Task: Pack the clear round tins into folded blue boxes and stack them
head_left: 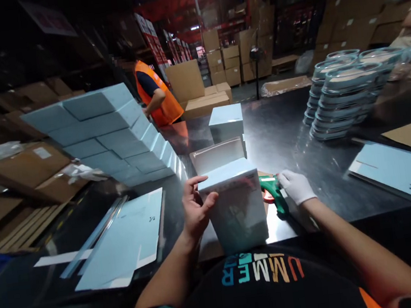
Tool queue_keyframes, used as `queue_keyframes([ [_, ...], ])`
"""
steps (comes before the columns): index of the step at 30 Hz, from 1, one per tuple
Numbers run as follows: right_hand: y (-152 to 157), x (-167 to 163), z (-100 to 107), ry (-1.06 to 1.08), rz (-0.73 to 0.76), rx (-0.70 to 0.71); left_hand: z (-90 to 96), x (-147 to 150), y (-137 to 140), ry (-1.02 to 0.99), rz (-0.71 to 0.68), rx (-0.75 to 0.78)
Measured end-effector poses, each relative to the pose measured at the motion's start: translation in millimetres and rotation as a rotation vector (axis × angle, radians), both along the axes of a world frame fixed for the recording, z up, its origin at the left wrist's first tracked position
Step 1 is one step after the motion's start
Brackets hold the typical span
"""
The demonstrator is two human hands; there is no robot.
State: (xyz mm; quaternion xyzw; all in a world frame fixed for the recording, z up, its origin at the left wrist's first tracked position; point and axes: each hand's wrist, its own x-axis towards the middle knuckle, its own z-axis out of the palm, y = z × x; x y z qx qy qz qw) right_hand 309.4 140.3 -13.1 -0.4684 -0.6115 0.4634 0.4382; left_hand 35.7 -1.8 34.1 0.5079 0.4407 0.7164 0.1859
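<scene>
My bare left hand (196, 209) is closed on the left side of a light-blue box (237, 214), thumb on the near face and fingers at the top edge. The box stands upright, slightly tilted, at the table's near edge. To its right, my right hand (297, 186), in a white glove, is closed at the end of a green tape dispenser (279, 200) with a reddish part. Its fingertips are partly blurred. Just behind the box is an upright pale panel or open box (218, 156). Farther back stands another light-blue box (226, 122).
A stack of light-blue boxes (110, 135) stands at the left. Flat blue cartons lie on the left (122, 240) and right (401, 176) of the dark table (280, 125). Stacked clear-rimmed containers (343, 94) stand at the right. Behind the table is a person in an orange vest (162, 97).
</scene>
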Motion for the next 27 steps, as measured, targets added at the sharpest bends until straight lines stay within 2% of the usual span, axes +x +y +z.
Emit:
queue_keyframes([
  [2,-8,-12,19,0.08,0.024,0.034,0.2,4,2,0.05,0.012,0.017],
  [5,-23,-36,52,0.244,0.253,0.072,-3.4,9,4,0.147,-0.005,0.054],
  [8,-31,-46,68,0.223,0.414,0.128,-12.9,8,6,0.23,-0.014,0.087],
  [10,-32,-40,64,0.165,0.454,0.2,-20.0,5,8,0.247,0.02,0.111],
  [12,-32,-30,52,0.123,0.481,0.329,-25.2,3,11,0.209,0.011,0.163],
  [14,-36,-21,40,0.105,0.492,0.503,-27.2,0,14,0.164,-0.07,0.227],
  [16,-41,-17,35,0.09,0.506,0.657,-25.7,-7,17,0.203,-0.153,0.253],
  [19,-47,-22,40,0.032,0.505,0.809,-16.0,-24,19,0.324,-0.217,0.247],
  [22,-45,-33,49,0.004,0.485,0.916,5.0,-41,19,0.46,-0.276,0.205],
  [25,-40,-47,52,-0.017,0.502,1.086,31.6,-43,20,0.895,-0.253,0.117],
  [27,-34,-56,54,-0.122,0.561,1.18,46.0,-36,22,1.185,-0.184,0.124],
])
